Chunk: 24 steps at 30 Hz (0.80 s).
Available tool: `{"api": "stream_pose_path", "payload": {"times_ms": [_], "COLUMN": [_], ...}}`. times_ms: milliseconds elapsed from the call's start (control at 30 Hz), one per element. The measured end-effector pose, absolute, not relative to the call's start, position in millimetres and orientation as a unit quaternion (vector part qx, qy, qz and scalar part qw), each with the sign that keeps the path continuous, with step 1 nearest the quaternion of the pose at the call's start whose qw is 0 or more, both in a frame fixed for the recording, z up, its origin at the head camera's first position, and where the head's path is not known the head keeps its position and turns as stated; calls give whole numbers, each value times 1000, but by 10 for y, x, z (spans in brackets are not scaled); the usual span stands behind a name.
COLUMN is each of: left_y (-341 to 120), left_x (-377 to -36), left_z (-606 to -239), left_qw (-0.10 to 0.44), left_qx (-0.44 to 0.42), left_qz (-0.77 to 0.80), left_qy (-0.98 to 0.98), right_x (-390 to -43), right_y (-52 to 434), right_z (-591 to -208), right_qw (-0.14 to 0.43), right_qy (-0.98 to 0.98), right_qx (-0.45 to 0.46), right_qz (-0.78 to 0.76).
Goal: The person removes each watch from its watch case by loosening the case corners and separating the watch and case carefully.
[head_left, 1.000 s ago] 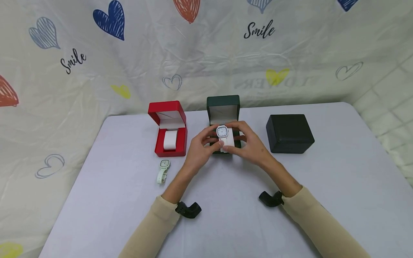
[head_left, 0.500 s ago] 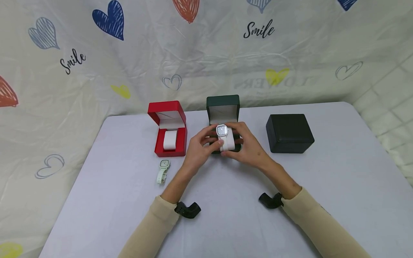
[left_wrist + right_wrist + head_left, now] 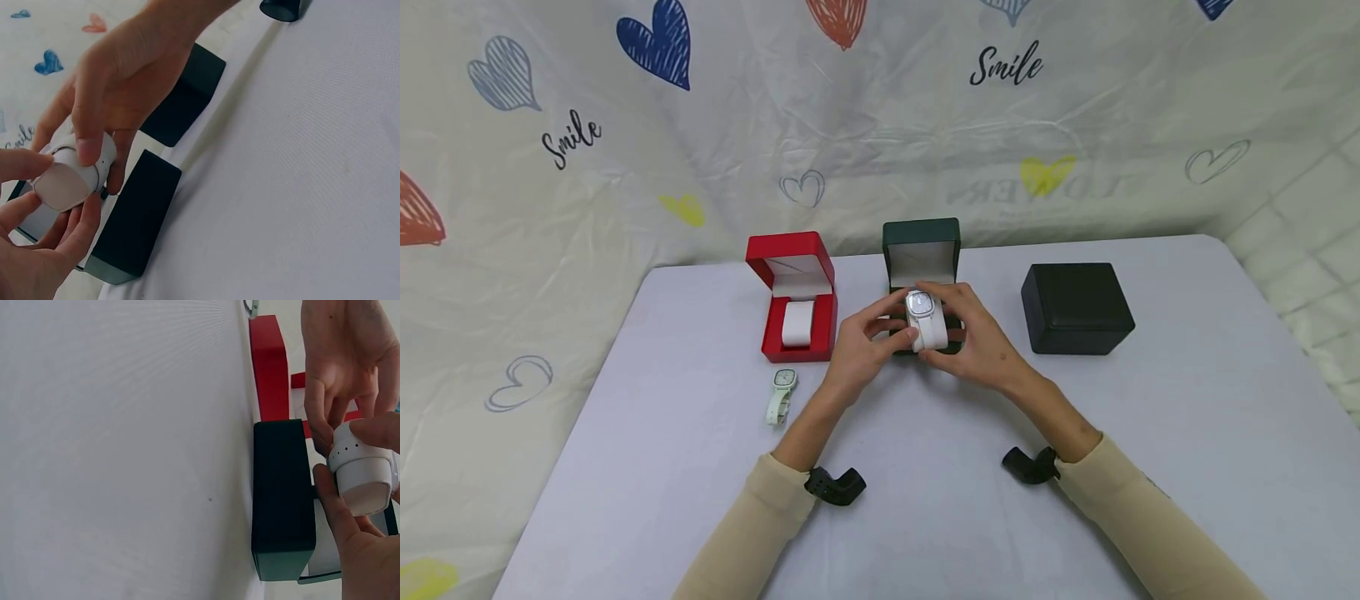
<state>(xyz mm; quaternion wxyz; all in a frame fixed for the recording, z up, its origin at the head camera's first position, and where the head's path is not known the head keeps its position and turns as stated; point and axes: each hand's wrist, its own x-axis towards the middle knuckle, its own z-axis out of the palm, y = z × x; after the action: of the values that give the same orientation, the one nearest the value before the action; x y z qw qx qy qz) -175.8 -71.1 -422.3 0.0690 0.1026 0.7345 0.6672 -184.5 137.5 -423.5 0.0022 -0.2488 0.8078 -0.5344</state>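
A white watch (image 3: 921, 310) wrapped round a white cushion (image 3: 69, 183) is held just over the open dark green box (image 3: 921, 250). My left hand (image 3: 859, 346) pinches the cushion's left end with thumb and fingers. On the other end, my right hand (image 3: 973, 337) grips the cushion (image 3: 364, 472), its fingers over the strap. The green box (image 3: 281, 500) sits on the table right beneath both hands, and its inside is mostly hidden by them.
An open red box (image 3: 793, 296) with a white cushion stands to the left, a pale green watch (image 3: 781, 393) lying in front of it. A shut black box (image 3: 1075, 307) stands to the right. The white table (image 3: 925, 517) runs toward me.
Both hands have carried the watch on its cushion a little farther and lower toward the green box, and the watch face has tilted away from me.
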Motion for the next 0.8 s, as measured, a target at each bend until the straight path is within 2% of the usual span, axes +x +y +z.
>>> {"api": "stream_pose_path", "payload": {"times_ms": [367, 800], "left_y": [-715, -715], "left_x": [-1735, -1751], "left_z": [-4209, -4206], "left_qw": [74, 89], "left_qx": [101, 99], "left_qz": [665, 671], "left_qy": [736, 729], "right_x": [-1883, -1884], "right_y": [1418, 1442], "right_z": [-4267, -4249], "right_qw": [-29, -13], "right_qy": [818, 821], "right_qx": [-278, -277], "right_qz": [-503, -500]}}
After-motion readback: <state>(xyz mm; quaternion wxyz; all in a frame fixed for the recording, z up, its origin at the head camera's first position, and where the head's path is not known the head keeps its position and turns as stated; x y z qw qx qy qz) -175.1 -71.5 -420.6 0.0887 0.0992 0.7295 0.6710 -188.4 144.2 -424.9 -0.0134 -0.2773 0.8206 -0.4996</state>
